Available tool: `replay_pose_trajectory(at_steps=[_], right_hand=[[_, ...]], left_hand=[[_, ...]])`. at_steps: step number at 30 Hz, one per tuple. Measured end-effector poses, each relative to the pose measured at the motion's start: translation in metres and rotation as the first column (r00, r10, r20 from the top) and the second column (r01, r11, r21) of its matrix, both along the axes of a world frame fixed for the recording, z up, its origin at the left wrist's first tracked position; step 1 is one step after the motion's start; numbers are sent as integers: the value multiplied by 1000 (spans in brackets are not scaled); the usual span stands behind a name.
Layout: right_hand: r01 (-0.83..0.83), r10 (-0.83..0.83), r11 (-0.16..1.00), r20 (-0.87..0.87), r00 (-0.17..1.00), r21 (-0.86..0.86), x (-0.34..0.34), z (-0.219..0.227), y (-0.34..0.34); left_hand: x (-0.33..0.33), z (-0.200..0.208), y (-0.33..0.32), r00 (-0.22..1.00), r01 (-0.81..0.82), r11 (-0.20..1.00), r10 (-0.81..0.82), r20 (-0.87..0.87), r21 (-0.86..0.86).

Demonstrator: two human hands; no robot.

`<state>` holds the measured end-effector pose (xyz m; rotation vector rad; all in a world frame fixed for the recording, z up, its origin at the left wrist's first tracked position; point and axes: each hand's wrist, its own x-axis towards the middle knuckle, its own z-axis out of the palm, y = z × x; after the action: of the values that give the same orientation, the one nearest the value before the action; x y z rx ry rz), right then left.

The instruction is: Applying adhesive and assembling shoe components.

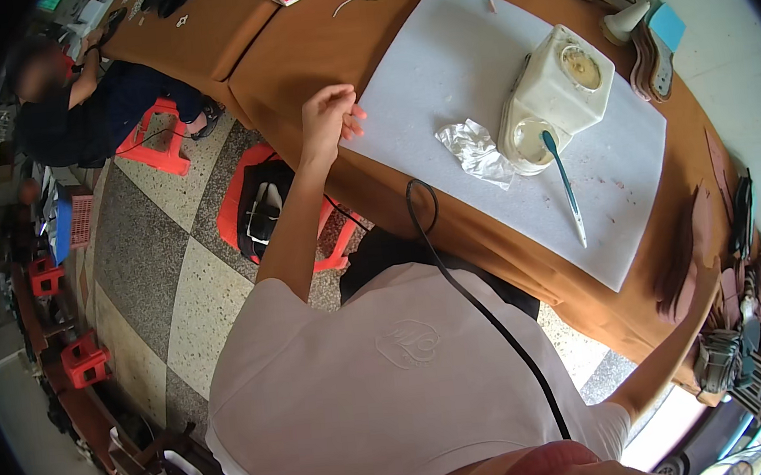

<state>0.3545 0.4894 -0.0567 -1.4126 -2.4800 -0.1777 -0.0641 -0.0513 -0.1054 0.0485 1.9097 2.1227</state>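
Observation:
My left hand (330, 119) hangs over the table's near edge beside the white sheet. Its fingers are loosely bent and a little apart, with nothing seen in them. Far to the right, my right arm stretches out to brownish-pink, sole-shaped pieces (686, 254) at the table's edge; the right hand (707, 277) is there, its fingers too unclear to make out. On the white sheet (437, 58) stands a white plastic container (549, 84) with two round openings. A blue-and-white brush (566, 185) leans out of the lower opening, which holds pale paste. Crumpled clear wrapping (475, 150) lies next to it.
More curved pieces (653, 55) and a white cone-shaped thing (624, 23) lie at the back right. A black cable (458, 285) runs down across my shirt. Another person (65, 103) sits at the far left. A red stool (235, 201) with a black bag stands beside me.

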Motion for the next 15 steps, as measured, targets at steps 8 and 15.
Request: replay_pose_trajectory(at_steps=[8,15], right_hand=[[-38,162,920,-291,943,391,-79,-12,-161],[169,-76,972,-458,886,165,-66,-72,-197]], left_hand=[[-129,-17,19,845,-359,710,-27,-533,-605],[-168,-18,72,790,-549,341,-87,-607,-763]])
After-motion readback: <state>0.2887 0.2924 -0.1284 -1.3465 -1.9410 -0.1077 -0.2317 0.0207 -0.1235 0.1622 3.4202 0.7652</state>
